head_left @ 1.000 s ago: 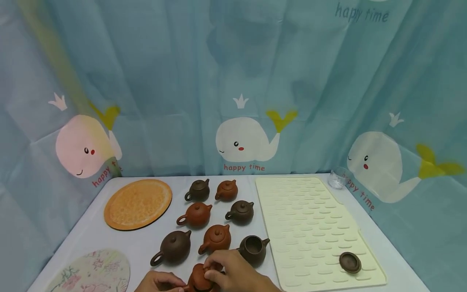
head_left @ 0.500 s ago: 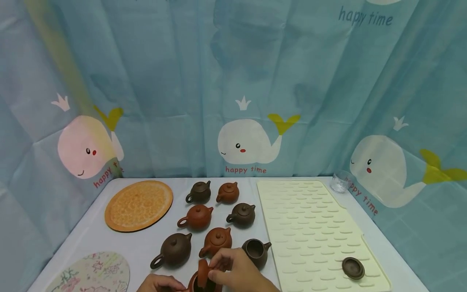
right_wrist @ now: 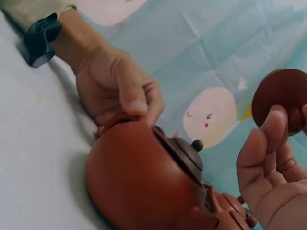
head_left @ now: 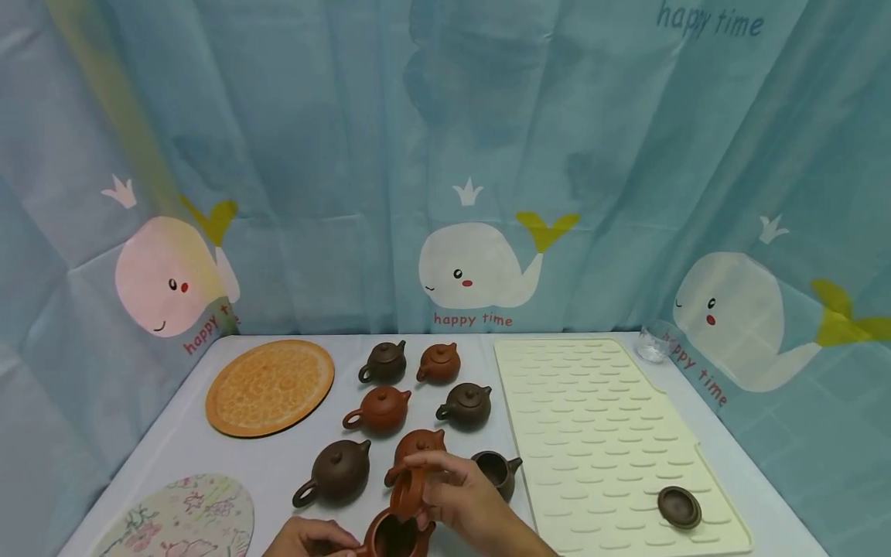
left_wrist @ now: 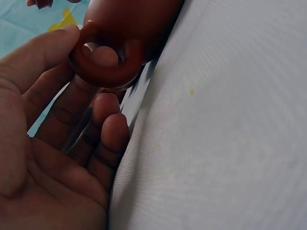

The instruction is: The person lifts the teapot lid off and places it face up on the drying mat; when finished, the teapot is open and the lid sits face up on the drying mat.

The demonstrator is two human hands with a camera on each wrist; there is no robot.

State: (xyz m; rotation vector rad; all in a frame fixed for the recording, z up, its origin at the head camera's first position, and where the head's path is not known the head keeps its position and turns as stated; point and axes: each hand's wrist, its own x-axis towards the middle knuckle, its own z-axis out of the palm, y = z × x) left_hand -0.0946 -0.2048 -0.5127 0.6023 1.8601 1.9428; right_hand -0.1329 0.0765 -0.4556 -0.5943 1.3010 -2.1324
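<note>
Head view forward-down over tabletop [head_left: 278,464]; wrist views close, sharing left hand [left_wrist: 57,167], teapot [right_wrist: 139,172].

A pale beige sleeve [right_wrist: 38,10], lightly wrinkled, covers part of the left forearm. By its cuff sits a black wrist camera [right_wrist: 40,40], chunky and angular with a greyish lower end. The left hand [left_wrist: 62,158] and right hand [right_wrist: 278,187] are bare, with rounded fingertips and creased palms.

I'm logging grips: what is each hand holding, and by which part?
Left fingers hold a reddish teapot by its handle; right fingers pinch a reddish lid by its knob.
</note>
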